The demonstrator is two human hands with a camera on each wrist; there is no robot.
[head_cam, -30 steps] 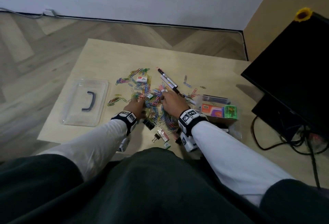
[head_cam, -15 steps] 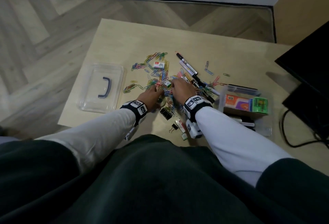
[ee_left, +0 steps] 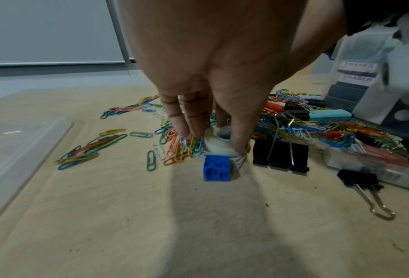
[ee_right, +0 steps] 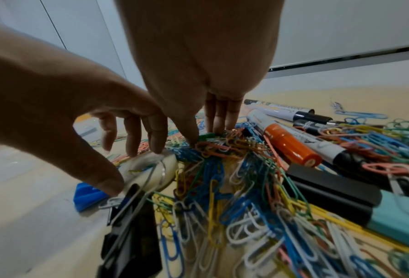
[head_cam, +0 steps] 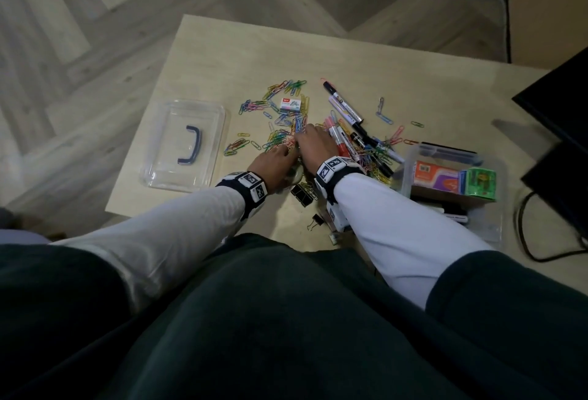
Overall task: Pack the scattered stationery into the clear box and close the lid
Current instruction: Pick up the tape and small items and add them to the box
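Both hands have drawn closer together over the past second, meeting at the near edge of the paper clips (head_cam: 288,132) strewn across the worktop (head_cam: 413,81). The left hand (head_cam: 273,162) reaches down with its fingers (ee_left: 179,120) curled around a small roll of tape (ee_left: 218,145), thumb on the near side, apparently to lift it free of the clips tangled at its base; a blue sharpener (ee_left: 216,168) sits just in front of it. The right hand (head_cam: 315,145) presses its fingers (ee_right: 218,116), held close together, onto the heap of clips, seemingly raking them into one pile for a single scoop; whether it has pinched any cannot be told. Markers (head_cam: 345,110) and black binder clips (head_cam: 302,193) lie alongside. The clear box (head_cam: 496,228) stands open at the person's right, already holding cartons and erasers, while its lid (head_cam: 183,142) rests handle-up at the left, well apart from the box, leaving the opening free for loading.
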